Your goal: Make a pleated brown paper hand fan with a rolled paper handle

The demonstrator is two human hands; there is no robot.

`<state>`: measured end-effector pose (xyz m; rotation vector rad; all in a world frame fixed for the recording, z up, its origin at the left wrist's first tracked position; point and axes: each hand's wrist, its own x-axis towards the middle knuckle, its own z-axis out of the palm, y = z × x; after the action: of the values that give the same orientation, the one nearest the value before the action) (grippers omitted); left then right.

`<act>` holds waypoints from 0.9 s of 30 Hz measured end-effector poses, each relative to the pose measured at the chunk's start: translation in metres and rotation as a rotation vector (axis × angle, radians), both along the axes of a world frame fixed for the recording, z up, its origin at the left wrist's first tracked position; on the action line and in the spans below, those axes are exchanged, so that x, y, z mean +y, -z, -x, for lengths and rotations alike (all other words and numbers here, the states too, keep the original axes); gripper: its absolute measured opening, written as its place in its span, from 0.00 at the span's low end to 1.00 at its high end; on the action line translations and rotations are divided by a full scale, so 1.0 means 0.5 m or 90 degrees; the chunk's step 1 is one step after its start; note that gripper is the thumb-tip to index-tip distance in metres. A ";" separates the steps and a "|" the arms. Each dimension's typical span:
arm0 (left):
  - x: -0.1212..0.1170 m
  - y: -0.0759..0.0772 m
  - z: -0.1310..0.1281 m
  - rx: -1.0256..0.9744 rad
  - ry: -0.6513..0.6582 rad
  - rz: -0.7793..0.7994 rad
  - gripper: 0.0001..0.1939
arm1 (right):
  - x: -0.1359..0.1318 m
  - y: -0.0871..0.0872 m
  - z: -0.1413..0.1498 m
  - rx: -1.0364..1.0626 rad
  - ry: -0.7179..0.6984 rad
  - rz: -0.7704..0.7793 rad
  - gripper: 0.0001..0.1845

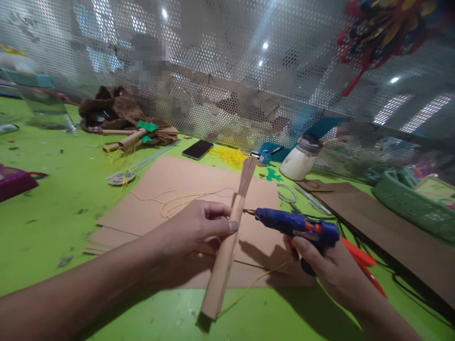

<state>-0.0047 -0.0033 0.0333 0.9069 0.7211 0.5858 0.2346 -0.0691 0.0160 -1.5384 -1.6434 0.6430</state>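
Observation:
My left hand (209, 227) pinches a rolled brown paper tube (222, 267) between thumb and fingers. The tube slants up and away over the sheets, with a flat, darker fanned piece (248, 173) sticking out of its far end. A blue glue gun (296, 225) is gripped in my right hand (320, 263), and its metal nozzle points left at the tube's upper right side, close to it or touching; I cannot tell which. Thin yellow string (256, 282) trails from the tube's near end. Stacked brown paper sheets (192, 177) lie beneath both hands.
Behind stand a phone (197, 149), yellow string pile (231, 156), white jar (301, 158) and green paper cutout (273, 174). Orange-handled scissors (359, 253) and a black cable lie by my right wrist. A green basket (415, 203) is at right, paper tubes (137, 137) at back left. A perforated screen (227, 71) closes the back.

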 end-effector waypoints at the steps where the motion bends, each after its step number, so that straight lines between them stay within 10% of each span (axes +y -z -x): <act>1: -0.001 0.000 0.000 -0.002 -0.001 -0.001 0.13 | 0.000 0.002 0.000 0.000 0.006 -0.001 0.21; 27: -0.004 -0.001 -0.001 -0.020 -0.003 0.019 0.14 | 0.004 -0.006 0.004 -0.044 -0.017 -0.042 0.21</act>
<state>-0.0040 -0.0053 0.0340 0.8673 0.7014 0.5907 0.2324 -0.0673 0.0193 -1.5080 -1.7228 0.5504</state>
